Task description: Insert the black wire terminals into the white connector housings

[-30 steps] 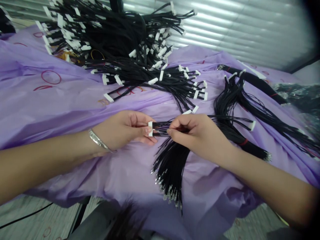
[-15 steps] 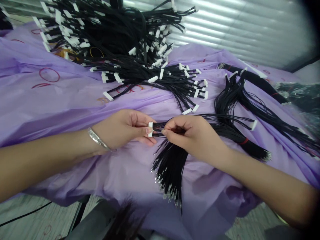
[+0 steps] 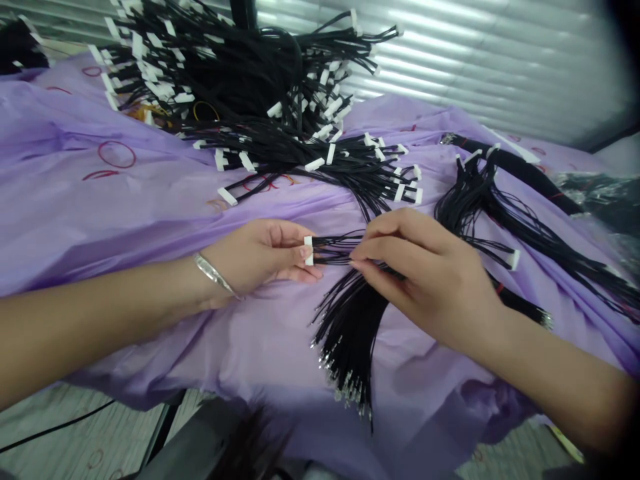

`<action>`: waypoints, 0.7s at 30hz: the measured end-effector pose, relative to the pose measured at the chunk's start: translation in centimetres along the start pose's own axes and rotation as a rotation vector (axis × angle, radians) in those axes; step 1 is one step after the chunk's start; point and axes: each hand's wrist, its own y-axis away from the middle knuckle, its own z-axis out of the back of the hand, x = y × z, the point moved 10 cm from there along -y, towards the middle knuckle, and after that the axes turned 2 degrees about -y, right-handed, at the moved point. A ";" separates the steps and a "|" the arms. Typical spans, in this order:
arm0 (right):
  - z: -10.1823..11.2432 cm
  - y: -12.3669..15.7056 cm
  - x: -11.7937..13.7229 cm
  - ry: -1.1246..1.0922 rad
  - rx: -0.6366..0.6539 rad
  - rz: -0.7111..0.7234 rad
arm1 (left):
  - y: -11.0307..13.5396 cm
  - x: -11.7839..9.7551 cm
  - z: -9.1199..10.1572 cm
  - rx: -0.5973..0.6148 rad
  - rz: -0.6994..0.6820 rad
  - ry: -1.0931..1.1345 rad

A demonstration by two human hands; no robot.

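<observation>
My left hand [image 3: 285, 252] pinches a white connector [image 3: 309, 257] between thumb and fingers. Several black wires [image 3: 334, 259] run rightward out of that connector. My right hand [image 3: 430, 267] is closed, its thumb and index fingertips pinching at a black wire a short way right of the connector; the exact grip is partly hidden. Below it, a fanned bundle of loose black wires [image 3: 357, 333] lies on the purple cloth, metal terminals at its lower ends. Past my right wrist, another white connector [image 3: 514, 259] shows at the far end of some wires.
A large heap of black wire harnesses [image 3: 240, 73] with white connectors lies at the back. A smaller pile [image 3: 345, 157] sits in front of it. More wire bundles [image 3: 540, 233] lie at right. Red rubber bands [image 3: 117, 155] are scattered on the purple cloth [image 3: 150, 207].
My right hand has drawn back to the right along the wires, away from the connector. My left hand keeps its hold. The whole view has shifted slightly.
</observation>
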 end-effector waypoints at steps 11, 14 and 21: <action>-3.9 0.8 -1.4 -0.076 0.350 -0.005 | 0.1 0.1 0.7 -0.065 0.031 0.090; -3.1 0.5 -1.3 -0.178 0.286 -0.048 | 0.1 0.0 0.4 -0.040 0.005 0.027; -3.0 -0.1 -1.0 -0.367 0.162 -0.148 | 0.0 0.3 0.1 0.013 -0.004 -0.091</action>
